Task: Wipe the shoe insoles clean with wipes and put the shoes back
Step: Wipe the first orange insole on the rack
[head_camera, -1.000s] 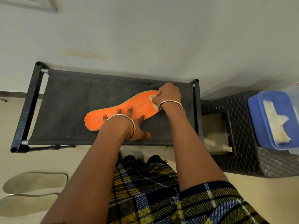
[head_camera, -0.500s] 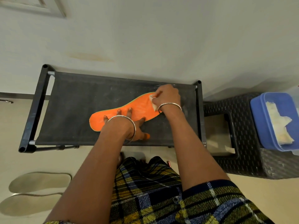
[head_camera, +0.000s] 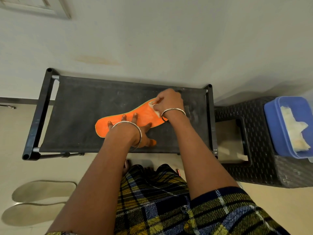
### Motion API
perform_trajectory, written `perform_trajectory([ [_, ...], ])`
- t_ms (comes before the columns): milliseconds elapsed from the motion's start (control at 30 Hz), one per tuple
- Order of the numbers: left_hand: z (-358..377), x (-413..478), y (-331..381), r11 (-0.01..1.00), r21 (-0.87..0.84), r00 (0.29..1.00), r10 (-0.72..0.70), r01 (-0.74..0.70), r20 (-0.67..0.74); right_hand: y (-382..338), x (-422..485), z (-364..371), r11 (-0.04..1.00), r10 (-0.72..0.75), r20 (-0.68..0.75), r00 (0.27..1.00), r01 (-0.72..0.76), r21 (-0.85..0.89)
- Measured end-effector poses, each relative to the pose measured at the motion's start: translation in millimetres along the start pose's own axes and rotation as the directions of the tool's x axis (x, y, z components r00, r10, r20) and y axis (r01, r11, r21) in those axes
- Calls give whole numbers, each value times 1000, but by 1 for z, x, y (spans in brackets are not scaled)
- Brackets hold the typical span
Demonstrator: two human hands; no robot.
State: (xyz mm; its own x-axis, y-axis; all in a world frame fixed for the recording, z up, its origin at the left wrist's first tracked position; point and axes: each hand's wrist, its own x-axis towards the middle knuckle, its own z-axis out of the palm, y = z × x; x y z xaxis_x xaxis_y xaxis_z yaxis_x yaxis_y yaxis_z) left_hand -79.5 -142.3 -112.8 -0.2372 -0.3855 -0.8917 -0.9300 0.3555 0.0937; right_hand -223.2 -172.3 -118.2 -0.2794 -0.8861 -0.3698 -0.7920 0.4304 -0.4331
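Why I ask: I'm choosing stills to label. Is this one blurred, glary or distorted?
Head view: orange insole, wipe, left hand and right hand sharp; light soft, no harsh glare; faint shadow on the wall behind the woven stool; wide-angle lens skews the rack's outline.

The wall [head_camera: 169, 39] was pale and plain, with a faint yellowish stain [head_camera: 96, 60] above the rack. A white moulded panel [head_camera: 39, 5] showed at the upper left corner; what it was could not be told. A dark strip [head_camera: 20, 99] ran along the foot of the wall at the left. The floor [head_camera: 279, 209] was glossy beige. A low black rack [head_camera: 40, 112], a tube frame with a dusty dark fabric shelf, stood against the wall. A dark woven-pattern stool [head_camera: 264, 170] stood just beside its right end. Light was soft and even, and shadows were weak.
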Motion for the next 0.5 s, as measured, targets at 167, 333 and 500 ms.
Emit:
perform_trajectory([
  [167,1,1,-1,1000,1,1000,-2,2,-1,1,1,1,999,44,-13,999,-43,16],
  [333,2,3,-2,1000,9,1000,-1,1,-3,9,2,-5,987,154,-174,973,-145,64],
  [500,0,-2,1,1000,14,1000,-1,1,-1,-11,-6,5,998,-64,100,993,65,-9],
])
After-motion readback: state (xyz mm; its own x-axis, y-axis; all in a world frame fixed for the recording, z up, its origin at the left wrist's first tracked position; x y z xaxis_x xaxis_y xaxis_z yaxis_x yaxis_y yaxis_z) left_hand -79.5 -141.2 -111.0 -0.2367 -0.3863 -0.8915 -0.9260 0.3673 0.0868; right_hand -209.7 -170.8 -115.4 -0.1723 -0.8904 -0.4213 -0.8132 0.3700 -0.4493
